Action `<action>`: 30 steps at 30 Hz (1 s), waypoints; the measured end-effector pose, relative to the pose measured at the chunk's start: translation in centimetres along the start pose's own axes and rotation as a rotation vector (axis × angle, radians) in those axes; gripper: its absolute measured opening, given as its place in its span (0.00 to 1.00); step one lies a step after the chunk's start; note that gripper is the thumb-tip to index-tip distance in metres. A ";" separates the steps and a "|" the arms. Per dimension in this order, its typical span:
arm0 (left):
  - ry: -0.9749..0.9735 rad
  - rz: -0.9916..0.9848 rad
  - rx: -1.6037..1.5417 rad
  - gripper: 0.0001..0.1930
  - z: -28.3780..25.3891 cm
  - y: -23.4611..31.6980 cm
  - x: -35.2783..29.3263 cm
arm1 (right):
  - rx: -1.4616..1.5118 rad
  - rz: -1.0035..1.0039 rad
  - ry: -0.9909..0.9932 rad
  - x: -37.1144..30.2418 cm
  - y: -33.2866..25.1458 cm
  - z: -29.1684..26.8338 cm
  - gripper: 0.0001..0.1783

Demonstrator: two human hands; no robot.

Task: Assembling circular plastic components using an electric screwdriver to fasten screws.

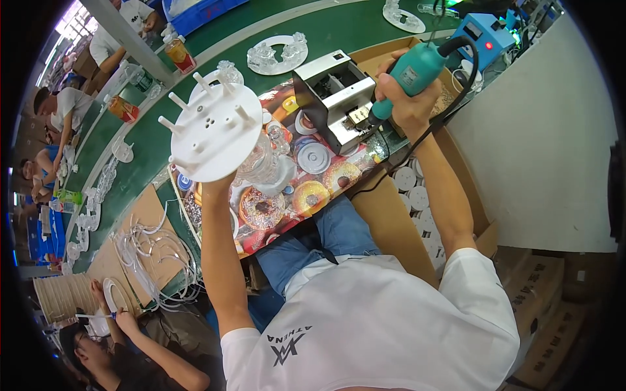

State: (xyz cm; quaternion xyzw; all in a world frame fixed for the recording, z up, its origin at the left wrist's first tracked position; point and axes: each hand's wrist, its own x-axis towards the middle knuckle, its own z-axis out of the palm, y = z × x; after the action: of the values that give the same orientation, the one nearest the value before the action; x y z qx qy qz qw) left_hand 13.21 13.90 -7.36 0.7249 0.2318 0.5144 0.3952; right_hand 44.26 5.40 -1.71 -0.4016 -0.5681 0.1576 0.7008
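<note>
Nearest me are my white shirt and my jeans under the edge of the bench. My left hand is raised and closed around the underside of a white disc. I hold it tilted, its face toward me, with several white pegs standing out of it. A clear plastic piece hangs just behind and below the disc, touching it as far as I can tell.

My right hand is wrapped tight round the grip of a teal power driver. Its tip points down and left at a small metal fixture, near a brass part there. A black cable loops from the driver's rear.

Under both lies a mat printed with doughnuts, with round white caps on it. To my right, a cardboard box holds stacked white discs. To my left, clear curved tubes lie on cardboard.

Farther off, the green bench carries a white ring with clear parts, and a blue power box sits beyond the driver. Other people work along the left side, one at the lower left holding a white plate.
</note>
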 end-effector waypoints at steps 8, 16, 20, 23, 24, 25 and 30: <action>0.013 -0.283 -0.745 0.32 -0.7 -2.2 -1.1 | -0.026 0.032 0.007 0.0 2.3 0.9 0.18; 0.202 -0.026 -0.245 0.29 0.3 -1.7 0.2 | 0.020 0.091 -0.013 0.5 0.3 1.0 0.19; 0.040 0.154 0.476 0.36 -0.6 -1.7 -0.4 | 0.111 0.112 -0.036 3.1 -4.8 2.0 0.20; 0.101 0.080 -0.128 0.36 0.3 -3.9 -1.1 | 0.254 0.057 -0.098 6.0 -9.4 3.9 0.21; 0.106 0.100 -0.121 0.36 0.5 -3.1 -0.7 | 0.341 0.034 -0.131 6.8 -11.1 4.3 0.21; 0.057 0.101 -0.079 0.36 0.8 -1.8 -0.5 | 0.347 0.017 -0.135 7.5 -14.0 5.5 0.21; 0.037 0.405 0.550 0.35 0.6 0.4 0.3 | 0.522 0.060 -0.165 11.0 -20.2 11.2 0.11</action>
State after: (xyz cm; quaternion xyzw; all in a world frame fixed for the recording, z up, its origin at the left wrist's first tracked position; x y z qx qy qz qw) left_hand 13.89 13.74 -6.97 0.8262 0.2203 0.5137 0.0705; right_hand 32.49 4.44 21.03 -0.2100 -0.5511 0.3515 0.7270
